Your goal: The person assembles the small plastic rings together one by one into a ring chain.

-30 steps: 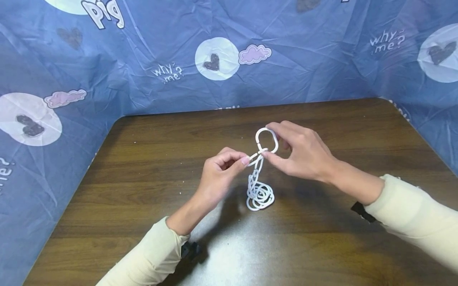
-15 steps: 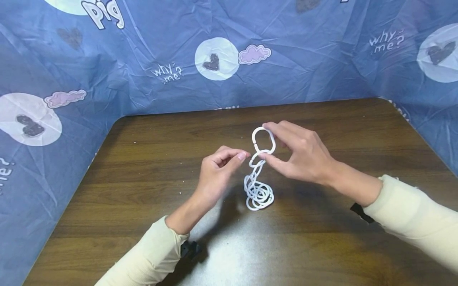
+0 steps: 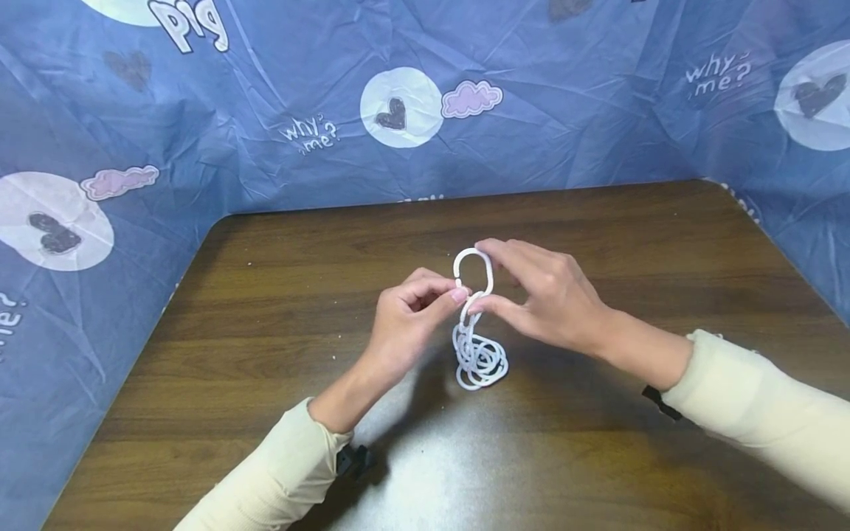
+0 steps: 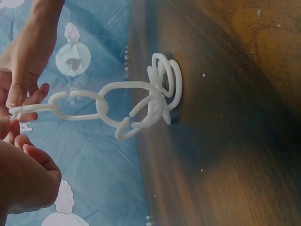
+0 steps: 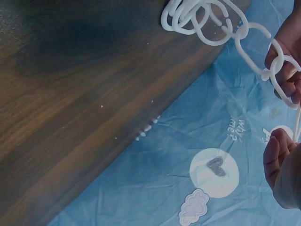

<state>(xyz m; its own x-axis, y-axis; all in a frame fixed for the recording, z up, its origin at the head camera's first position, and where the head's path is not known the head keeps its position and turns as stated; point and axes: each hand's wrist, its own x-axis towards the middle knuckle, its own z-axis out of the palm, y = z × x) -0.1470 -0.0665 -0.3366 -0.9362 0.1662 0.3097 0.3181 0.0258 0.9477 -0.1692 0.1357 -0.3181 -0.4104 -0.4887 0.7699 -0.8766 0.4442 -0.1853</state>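
Note:
My right hand [image 3: 561, 299] pinches the top link [image 3: 491, 274] of a white plastic chain. It holds that link upright, index finger at its upper curve and thumb low near the joint with the link below. On the other side, the thumb and index finger of my left hand [image 3: 412, 313] pinch at the lower part of the top link, beside its small gap. In the left wrist view, linked oval rings [image 4: 77, 117] hang from both hands' fingertips. The chain's lower end lies as a heap of links [image 5: 188, 19] on the table.
A dark brown wooden table [image 3: 265, 332] lies under the hands, with a few tiny white specks on it. Behind and at the sides hangs a blue printed cloth [image 3: 564, 147]. Black straps [image 3: 352, 461] sit at the cuffs of the cream sleeves [image 3: 272, 464].
My left fingers parted from the chain half a second ago and now pinch it again. My right hand has moved left and slightly down, bringing the top link with it.

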